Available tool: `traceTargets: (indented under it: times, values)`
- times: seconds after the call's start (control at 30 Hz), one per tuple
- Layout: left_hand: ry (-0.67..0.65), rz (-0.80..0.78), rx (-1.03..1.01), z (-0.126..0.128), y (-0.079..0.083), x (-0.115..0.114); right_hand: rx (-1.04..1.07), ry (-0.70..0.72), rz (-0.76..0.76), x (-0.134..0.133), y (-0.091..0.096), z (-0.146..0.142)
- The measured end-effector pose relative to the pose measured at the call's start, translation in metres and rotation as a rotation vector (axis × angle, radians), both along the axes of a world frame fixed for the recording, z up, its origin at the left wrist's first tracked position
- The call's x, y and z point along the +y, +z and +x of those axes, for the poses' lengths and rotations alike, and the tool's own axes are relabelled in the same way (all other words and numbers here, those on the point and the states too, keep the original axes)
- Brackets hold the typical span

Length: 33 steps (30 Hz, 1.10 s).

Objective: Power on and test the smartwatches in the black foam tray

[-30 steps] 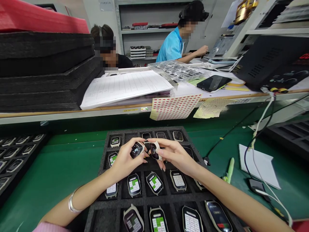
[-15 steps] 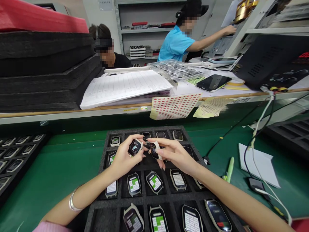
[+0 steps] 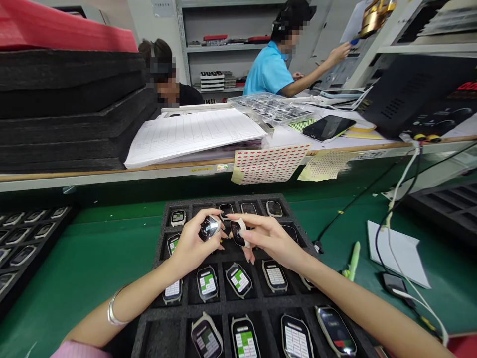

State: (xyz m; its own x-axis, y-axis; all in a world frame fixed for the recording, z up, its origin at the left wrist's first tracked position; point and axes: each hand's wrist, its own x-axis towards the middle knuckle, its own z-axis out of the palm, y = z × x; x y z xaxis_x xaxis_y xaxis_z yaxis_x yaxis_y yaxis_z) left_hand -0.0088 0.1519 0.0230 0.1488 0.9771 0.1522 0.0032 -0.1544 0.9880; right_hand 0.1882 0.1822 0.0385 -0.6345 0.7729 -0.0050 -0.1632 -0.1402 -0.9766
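Note:
My left hand is closed on a smartwatch body with a dark, lit screen, gripped by its edges. A second smartwatch, with a pale case, is tilted on its side between the thumb and fingers of my right hand. The two watches are held close together, apart from each other, above a black foam tray. Watch bodies without straps lie in the tray's compartments, among them one with a green and white screen and one with a white grid.
Another watch tray lies at the left on the green mat. At right are a green pen, white paper and cables. Stacked black foam, sheets and a phone rest on the shelf. Two people work beyond.
The watch in my left hand has tilted slightly and its screen now catches a bright reflection. My right hand has barely moved. The person in blue has drawn an arm back.

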Motion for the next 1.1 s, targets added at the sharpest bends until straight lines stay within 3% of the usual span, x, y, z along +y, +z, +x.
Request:
traceTargets:
  times: [0.33, 0.5, 1.1]
  values:
    - [-0.013, -0.300, -0.263, 0.000, 0.007, 0.006, 0.010, -0.045, -0.099, 0.005, 0.000, -0.001]
    - [-0.061, -0.360, -0.380, -0.003, 0.012, 0.003, -0.036, -0.114, -0.073, 0.008, -0.004, -0.001]
    - [-0.111, -0.188, -0.309, -0.008, -0.002, 0.004, -0.051, -0.092, 0.034, 0.008, -0.005, 0.004]
